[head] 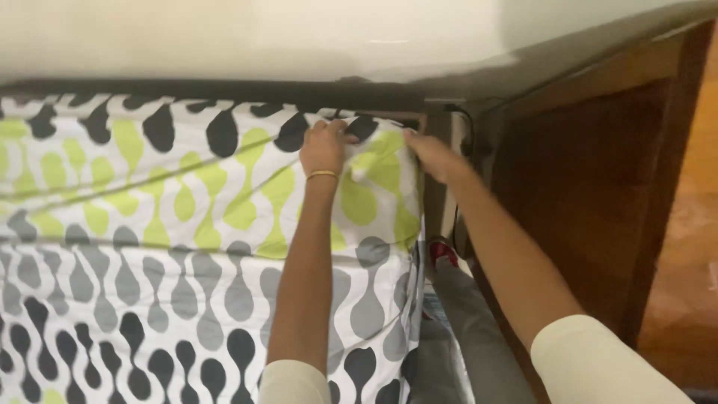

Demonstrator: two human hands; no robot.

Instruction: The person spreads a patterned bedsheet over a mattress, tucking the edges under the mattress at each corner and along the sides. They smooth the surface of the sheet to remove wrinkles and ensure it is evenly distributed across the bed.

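Two cream sleeves [598, 359] are nearest, at 6 and 5 o'clock. Beyond them, the left hand [323, 150] with a gold bangle [322, 174] pinches the patterned bedsheet [187, 224] at the mattress corner, 12 o'clock; the right hand [434, 157] grips its edge, beside the dark wooden cabinet [591, 187].

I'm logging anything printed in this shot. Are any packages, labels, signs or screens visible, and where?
None that I can make out: only both hands, left hand and right hand, gripping the corner of a white bedsheet with black, grey and lime-green drop shapes, beside a dark brown wooden cabinet.
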